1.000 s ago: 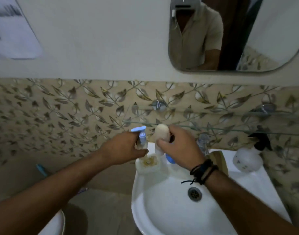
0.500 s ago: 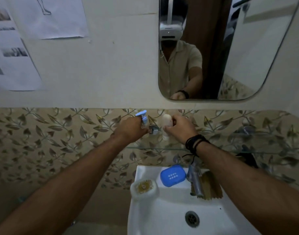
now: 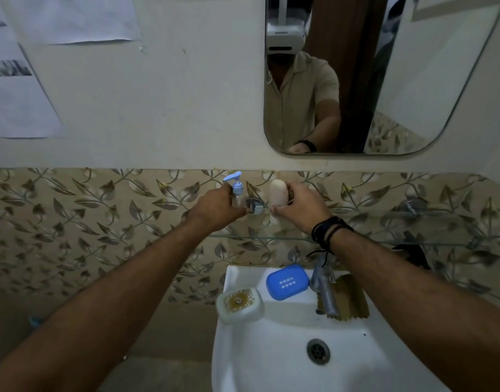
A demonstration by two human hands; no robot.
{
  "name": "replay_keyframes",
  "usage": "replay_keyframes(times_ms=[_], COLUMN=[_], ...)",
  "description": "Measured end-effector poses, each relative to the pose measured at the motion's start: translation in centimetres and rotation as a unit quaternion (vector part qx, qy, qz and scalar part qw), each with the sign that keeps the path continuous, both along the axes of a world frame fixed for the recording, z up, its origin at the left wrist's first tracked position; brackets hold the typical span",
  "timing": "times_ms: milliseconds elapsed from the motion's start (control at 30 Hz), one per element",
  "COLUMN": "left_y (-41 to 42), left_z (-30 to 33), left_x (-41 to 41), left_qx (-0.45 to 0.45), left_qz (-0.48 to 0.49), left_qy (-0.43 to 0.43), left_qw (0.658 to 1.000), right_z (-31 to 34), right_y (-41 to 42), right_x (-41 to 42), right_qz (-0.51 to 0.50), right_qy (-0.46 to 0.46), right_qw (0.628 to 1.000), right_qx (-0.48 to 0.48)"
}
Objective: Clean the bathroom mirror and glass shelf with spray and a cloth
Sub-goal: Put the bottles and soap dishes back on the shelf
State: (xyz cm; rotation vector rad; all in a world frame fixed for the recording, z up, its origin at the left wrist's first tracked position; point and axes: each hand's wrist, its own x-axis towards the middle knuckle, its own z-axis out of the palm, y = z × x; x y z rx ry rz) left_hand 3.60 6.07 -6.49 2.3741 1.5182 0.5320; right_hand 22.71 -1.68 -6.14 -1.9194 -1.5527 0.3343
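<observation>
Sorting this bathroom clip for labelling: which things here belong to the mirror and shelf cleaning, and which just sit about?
Job: mirror, glass shelf, pump bottle in left hand, white bottle in right hand.

Lying about: blue soap box, soap dish, tap, sink, wall papers.

The wall (image 3: 158,108) up above the hands is plain and pale. Paper sheets (image 3: 73,18) hang on it, up and to the left. Behind the hands, leaf tiles (image 3: 87,210) cover the wall. A white sink (image 3: 271,363) sits below the hands. The room is dim.
</observation>
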Motion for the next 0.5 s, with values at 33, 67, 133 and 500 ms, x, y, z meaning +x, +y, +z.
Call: replay_keyframes(times_ms=[33, 67, 133, 500], left_y=[0.0, -0.2, -0.8, -6.1], left_z=[0.0, -0.1, 0.0, -6.2], left_x=[-0.1, -0.2, -0.9, -2.2], left_qx=[-0.002, -0.004, 0.007, -0.059], left_qz=[0.001, 0.006, 0.026, -0.042], left_qy=[-0.007, -0.009, 0.027, 0.289], left_qw=[1.0, 1.0, 0.999, 0.955], right_z=[0.3, 0.6, 1.2, -8.1], right_y=[-0.3, -0.8, -2.5, -6.4], right_x=[0.0, -0.1, -0.3, -3.5], right_qz=[-0.001, -0.009, -0.038, 0.22], right_qy=[0.012, 0.021, 0.008, -0.169], right_qw=[1.0, 1.0, 0.997, 0.937], right_qx=[0.0, 0.009, 0.073, -0.212])
